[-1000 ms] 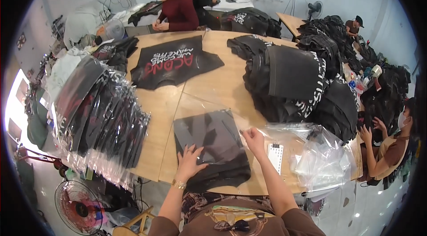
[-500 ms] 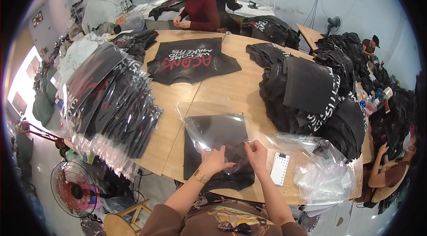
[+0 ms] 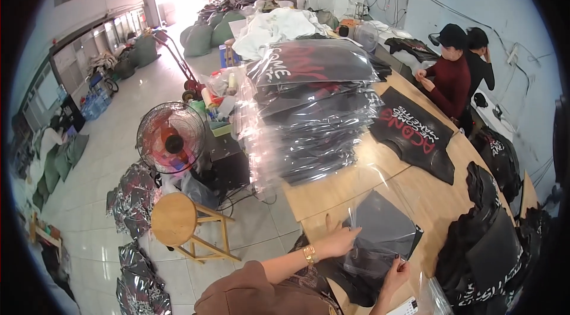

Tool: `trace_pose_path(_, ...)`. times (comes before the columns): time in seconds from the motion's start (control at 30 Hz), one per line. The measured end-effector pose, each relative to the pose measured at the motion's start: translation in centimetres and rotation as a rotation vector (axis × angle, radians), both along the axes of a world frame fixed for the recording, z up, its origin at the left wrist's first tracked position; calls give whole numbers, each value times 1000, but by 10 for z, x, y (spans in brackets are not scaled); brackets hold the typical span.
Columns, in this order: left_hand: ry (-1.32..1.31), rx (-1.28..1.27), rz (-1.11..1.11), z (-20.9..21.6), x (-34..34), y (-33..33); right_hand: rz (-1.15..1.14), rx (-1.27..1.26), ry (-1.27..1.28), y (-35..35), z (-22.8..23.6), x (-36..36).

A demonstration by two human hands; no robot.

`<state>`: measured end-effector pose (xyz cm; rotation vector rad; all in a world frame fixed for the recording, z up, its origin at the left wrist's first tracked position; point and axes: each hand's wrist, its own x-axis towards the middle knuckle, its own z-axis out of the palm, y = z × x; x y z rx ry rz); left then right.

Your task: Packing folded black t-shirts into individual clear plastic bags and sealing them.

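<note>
The folded dark shirt (image 3: 385, 233) is lying at the near edge of the wooden table (image 3: 350, 179), half inside a clear plastic bag (image 3: 386, 196) whose open flap is standing up above it. The left hand (image 3: 338, 239) is resting on the left side of the shirt with the fingers spread flat, pressing on the cloth and touching the bag edge; a gold watch (image 3: 309, 254) is sitting on its wrist. The right hand (image 3: 396, 272) is lying at the near right corner of the shirt, and its fingers are pinching the thin plastic there.

Behind the shirt, along the left edge of the table, a tall stack of bagged shirts (image 3: 312, 113) is leaning a little. Farther on, a black shirt with red print (image 3: 415, 134) is lying spread flat, and a heap of black shirts (image 3: 493, 244) is filling the right side. Two other people (image 3: 454, 74) are working at the far end. On the floor, a red fan (image 3: 171, 137) is standing near a round wooden stool (image 3: 175, 220).
</note>
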<state>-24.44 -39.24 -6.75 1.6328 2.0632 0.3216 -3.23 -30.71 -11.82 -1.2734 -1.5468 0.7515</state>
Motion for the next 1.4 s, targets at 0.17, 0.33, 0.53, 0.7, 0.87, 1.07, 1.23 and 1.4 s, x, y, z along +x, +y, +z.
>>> trace_pose_path(0.17,280,218,-301,19,21,3,96,94,-105,-12,27,-25)
trace_pose_path(0.33,-118,-5,-132,14,43,25,125,173,-205,-18,37,-28)
trace_pose_path(0.53,-193,377,-267,-37,47,28,118,138,-197,-18,34,-16)
trace_pose_path(0.7,-604,192,-285,-4,34,32,115,104,-186,-18,31,-7)
trace_pose_path(0.87,-754,82,-353,3,26,38,122,97,-150,-25,38,-3)
trace_pose_path(1.07,-537,287,-190,16,13,43,158,53,-294,-37,56,8)
trace_pose_path(1.23,144,783,-222,41,40,48,114,224,-526,-32,72,-17)
trace_pose_path(1.4,228,672,-287,17,56,36,-66,54,-317,-20,44,-14)
